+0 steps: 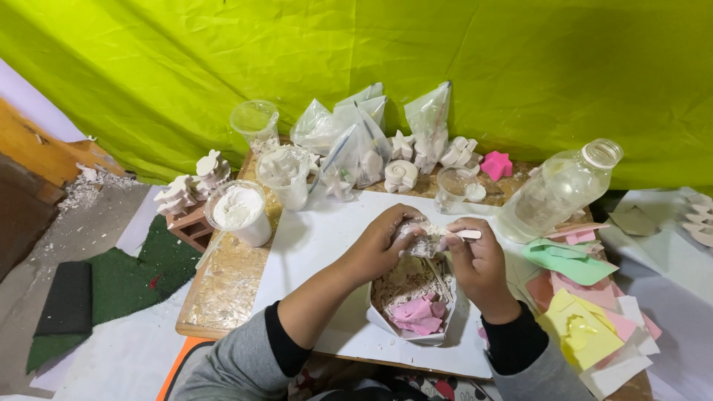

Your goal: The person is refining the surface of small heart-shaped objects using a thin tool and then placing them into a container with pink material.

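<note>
**Small plaster-caked mould scraped clean over a paper tray**

Closed around a small clear mould (420, 238), crusted white: the left hand (382, 245), fingers curled tight from the side. Pinched between thumb and fingers of the right hand (475, 260): a flat wooden stick (466, 235), tip laid against the mould's edge. Both held just above an angular white paper tray (386, 315), lined with pale crumbs and pink foam offcuts (417, 313). Best done, by the look of it, with short light strokes away from the body, mould kept low over the tray to catch the crumbs, grip firm but not crushing, thin plastic probably flexing easily.

Under the tray, a white sheet (312, 245) on a wooden table (223, 282) speckled with dried plaster. To the left, a cup of white powder (239, 212); behind it, a second cup smeared inside (286, 174) and an empty clear cup (255, 122). Along the back, plastic bags (349, 134), cast white shapes (401, 175) and a pink star (496, 165). To the right, a clear bottle lying tilted (557, 189), then a heap of green, pink and yellow foam sheets (579, 312). Behind everything, a bright green cloth (371, 44).
</note>
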